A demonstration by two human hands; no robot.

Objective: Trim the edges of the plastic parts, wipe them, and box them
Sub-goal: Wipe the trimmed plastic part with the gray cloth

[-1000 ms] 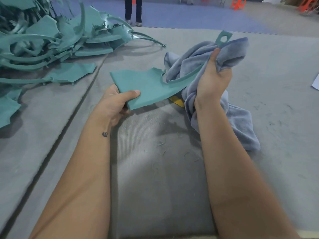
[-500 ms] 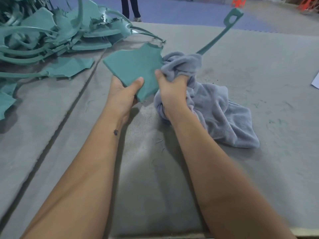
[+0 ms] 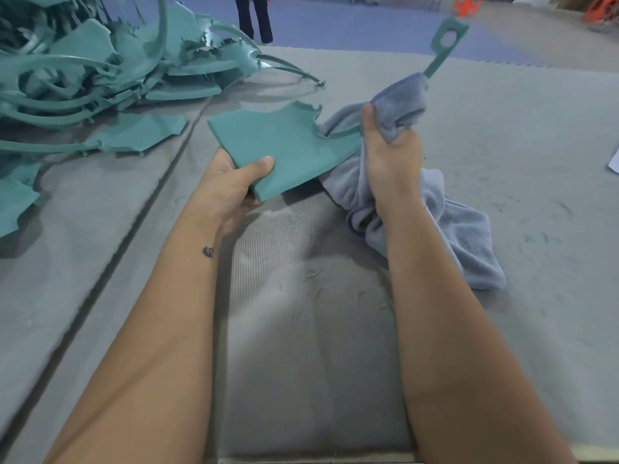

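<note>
Holding a teal plastic part (image 3: 288, 149) above the desk (image 3: 502, 145), the left hand (image 3: 231, 189) pinches its flat corner; the right hand (image 3: 385, 159) grips a soft cloth (image 3: 398, 105) around its thin arm. It looks light, flexible, ragged-edged.

two hands are in view: the left hand (image 3: 231, 185) and the right hand (image 3: 388, 159). one teal plastic part (image 3: 284, 152) is held between them, with one looped tab (image 3: 447, 35) at the end of its long arm. one grey-blue cloth (image 3: 452, 229) is there. one heap of teal plastic parts (image 3: 100, 72) lies far left, its pieces too tangled to count. one white paper corner (image 3: 614, 160) shows at the right edge. one standing person's two legs (image 3: 253, 18) appear far back. two orange stools (image 3: 465, 5) are partly seen.
</note>
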